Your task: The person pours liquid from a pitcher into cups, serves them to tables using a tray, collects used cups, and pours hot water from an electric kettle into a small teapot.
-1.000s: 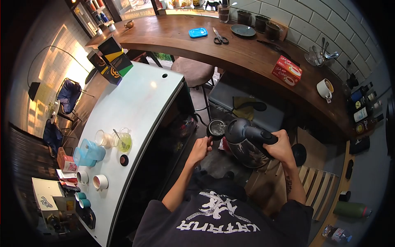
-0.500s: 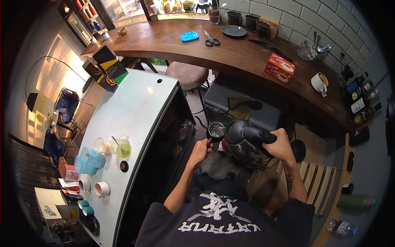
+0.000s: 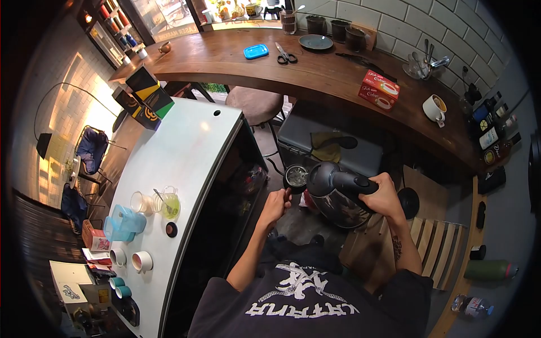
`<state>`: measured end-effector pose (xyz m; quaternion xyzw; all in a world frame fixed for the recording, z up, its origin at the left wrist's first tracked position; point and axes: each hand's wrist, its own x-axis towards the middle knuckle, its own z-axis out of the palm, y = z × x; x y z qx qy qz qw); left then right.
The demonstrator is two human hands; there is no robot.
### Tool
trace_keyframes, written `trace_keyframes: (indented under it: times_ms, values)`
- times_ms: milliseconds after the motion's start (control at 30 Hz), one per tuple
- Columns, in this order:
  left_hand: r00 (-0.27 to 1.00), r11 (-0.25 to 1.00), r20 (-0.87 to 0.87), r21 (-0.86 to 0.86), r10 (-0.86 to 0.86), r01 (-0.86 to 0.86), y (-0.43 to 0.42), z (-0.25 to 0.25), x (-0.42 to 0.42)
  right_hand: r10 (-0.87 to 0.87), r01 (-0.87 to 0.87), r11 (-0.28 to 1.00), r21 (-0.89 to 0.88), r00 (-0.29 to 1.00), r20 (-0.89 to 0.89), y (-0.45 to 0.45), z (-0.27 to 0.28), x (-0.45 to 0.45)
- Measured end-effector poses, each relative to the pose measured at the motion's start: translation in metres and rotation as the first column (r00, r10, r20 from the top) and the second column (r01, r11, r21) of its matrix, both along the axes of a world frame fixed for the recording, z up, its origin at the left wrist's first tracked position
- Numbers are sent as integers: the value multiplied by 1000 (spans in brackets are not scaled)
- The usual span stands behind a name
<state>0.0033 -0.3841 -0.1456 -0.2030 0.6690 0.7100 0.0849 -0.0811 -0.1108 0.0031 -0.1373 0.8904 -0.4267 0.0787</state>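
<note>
My right hand [image 3: 384, 196] is wrapped round the black handle of an electric kettle [image 3: 337, 204] with a shiny dark body. The kettle is tilted, its spout at the rim of a small open gooseneck kettle [image 3: 296, 176]. Clear liquid shows inside that smaller kettle, and its thin dark spout points away to the left. Closed round the smaller kettle's brown handle is my left hand [image 3: 275, 208]. Both kettles are held in front of my body, above the floor. Whether liquid is flowing between them is hard to make out.
A white counter [image 3: 186, 141] on the left carries a glass pitcher [image 3: 171, 206], a blue container [image 3: 125, 221] and several cups. Across the front runs a wooden bar [image 3: 225, 55] with scissors [image 3: 286, 54], a red box [image 3: 380, 90] and a white cup [image 3: 434, 110]. A stool [image 3: 256, 104] stands between.
The view has shifted slightly. Both hands keep their grips, and the electric kettle stays tilted at the smaller kettle's rim with little visible movement.
</note>
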Motion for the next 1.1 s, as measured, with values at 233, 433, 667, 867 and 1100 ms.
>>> trace_keyframes:
  times_ms: [233, 433, 667, 867, 1100]
  values:
    - [1000, 999, 10, 33, 5, -5, 2, 3, 2, 11, -11, 1000, -2, 1000, 0, 1, 0, 3]
    - [1000, 999, 10, 42, 6, -6, 2, 3, 2, 10, -11, 998, 66, 1000, 27, 4, -1, 3]
    - [1000, 999, -12, 37, 11, -11, 3, 9, 6, -2, 1, 1000, -24, 999, -53, 6, -8, 6]
    - [1000, 999, -1, 48, 26, -26, 3, 6, 5, -40, 39, 998, -41, 999, -36, 7, -7, 9]
    - [1000, 999, 20, 49, 16, -17, 6, 8, 5, -31, 28, 997, -75, 999, -28, 12, -8, 11]
